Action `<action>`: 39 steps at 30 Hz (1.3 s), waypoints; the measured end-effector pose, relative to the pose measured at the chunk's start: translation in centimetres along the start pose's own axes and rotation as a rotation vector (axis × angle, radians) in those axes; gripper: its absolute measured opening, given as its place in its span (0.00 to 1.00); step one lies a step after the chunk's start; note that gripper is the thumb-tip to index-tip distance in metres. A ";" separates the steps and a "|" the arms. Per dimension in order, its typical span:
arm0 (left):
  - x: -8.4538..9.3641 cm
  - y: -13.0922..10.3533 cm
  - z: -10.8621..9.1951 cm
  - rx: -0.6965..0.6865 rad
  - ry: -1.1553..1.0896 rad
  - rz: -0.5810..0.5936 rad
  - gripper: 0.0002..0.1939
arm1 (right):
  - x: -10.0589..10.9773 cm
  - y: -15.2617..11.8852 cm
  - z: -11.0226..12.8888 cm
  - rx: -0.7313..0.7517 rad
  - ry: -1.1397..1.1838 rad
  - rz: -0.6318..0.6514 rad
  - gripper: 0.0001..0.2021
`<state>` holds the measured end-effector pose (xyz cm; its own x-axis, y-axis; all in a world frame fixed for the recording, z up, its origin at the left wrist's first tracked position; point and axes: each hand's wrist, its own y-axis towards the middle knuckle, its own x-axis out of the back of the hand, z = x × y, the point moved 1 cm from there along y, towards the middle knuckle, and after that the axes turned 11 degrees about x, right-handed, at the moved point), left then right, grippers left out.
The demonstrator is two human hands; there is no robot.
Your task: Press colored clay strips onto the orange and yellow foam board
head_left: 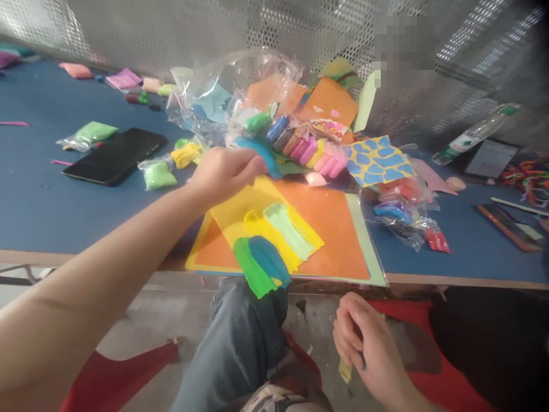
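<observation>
My left hand [229, 171] is closed on the upper edge of a yellow paper sheet [234, 207], over the table's front. Flattened soft clay covers the sheet's lower part: a bright yellow patch, a pale green strip [289, 232], a green piece [255, 269] and a blue piece [270, 257]. The green and blue clay hangs past the table edge, above my knee. Beneath the sheet lies orange paper [330, 229] on a pale green sheet [377, 266]. Low at the right, my right hand [364, 340] has curled fingers, with a small yellowish piece [345, 371] showing below them.
Behind the papers sit a row of coloured clay packs [306, 149], a crumpled clear bag [201, 103] and a blue-and-yellow patterned card [380, 161]. A black phone [115, 157] lies left; a bottle [476, 134] leans right. A perforated metal panel [317, 28] stands behind.
</observation>
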<state>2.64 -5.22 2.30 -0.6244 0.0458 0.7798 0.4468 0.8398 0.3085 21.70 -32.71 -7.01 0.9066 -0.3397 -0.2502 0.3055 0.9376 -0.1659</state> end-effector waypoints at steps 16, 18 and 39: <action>-3.1 -15.5 -1.3 -0.562 0.315 -0.187 0.12 | -3.8 2.3 5.3 0.982 -1.182 0.399 0.03; -2.7 -15.1 -1.4 -0.493 0.295 -0.215 0.10 | -4.1 3.0 5.9 1.099 -1.262 0.370 0.04; -2.9 -14.4 -1.4 -0.458 0.373 -0.188 0.11 | -6.7 6.7 3.6 1.316 -1.355 0.491 0.07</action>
<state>-1.09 -18.18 -3.66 -0.4903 -0.3423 0.8015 0.6322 0.4934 0.5974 18.69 -23.85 -3.04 0.3586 -0.4039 0.8416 -0.5932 0.5975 0.5395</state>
